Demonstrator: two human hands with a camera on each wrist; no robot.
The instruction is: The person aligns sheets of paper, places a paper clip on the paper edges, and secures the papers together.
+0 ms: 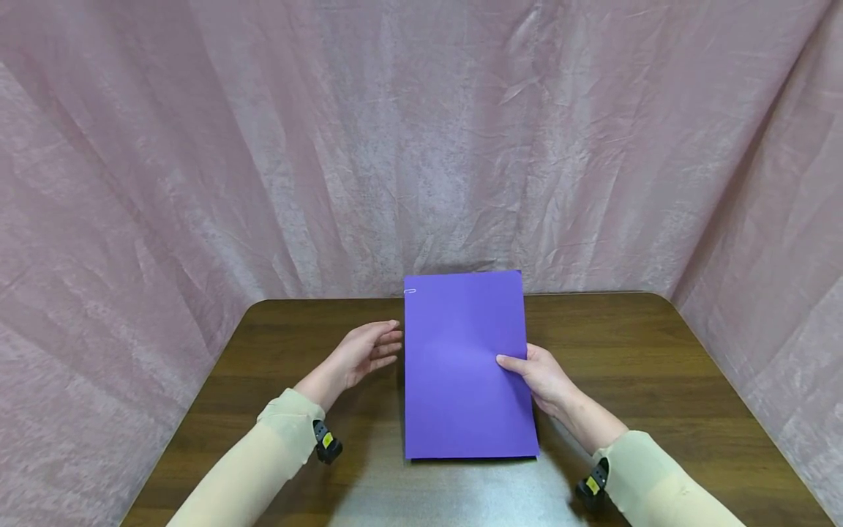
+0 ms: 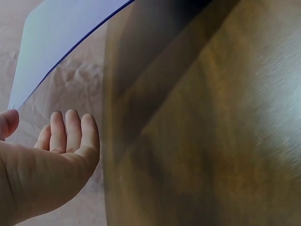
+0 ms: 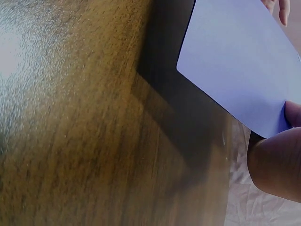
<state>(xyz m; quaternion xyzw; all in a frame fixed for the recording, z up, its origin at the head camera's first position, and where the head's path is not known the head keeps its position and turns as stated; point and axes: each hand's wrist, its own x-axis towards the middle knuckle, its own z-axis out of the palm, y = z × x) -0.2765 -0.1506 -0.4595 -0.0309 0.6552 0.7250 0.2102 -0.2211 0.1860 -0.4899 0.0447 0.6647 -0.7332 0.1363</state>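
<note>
A purple sheet of paper or thin card is held up above the table, its long sides running away from the person. My right hand grips its right edge, thumb on the top face and the other fingers hidden beneath. In the right wrist view the purple sheet hangs over its own shadow. A small white paper clip sits at its upper left corner. Just left of the sheet, my left hand holds nothing, its fingers loosely extended. The left wrist view shows that left hand apart from the sheet's edge.
The brown wooden table has rounded far corners and a glossy reflection near its front. Pink crushed-velvet curtains hang behind it and along its sides. Each wrist carries a small black strapped device.
</note>
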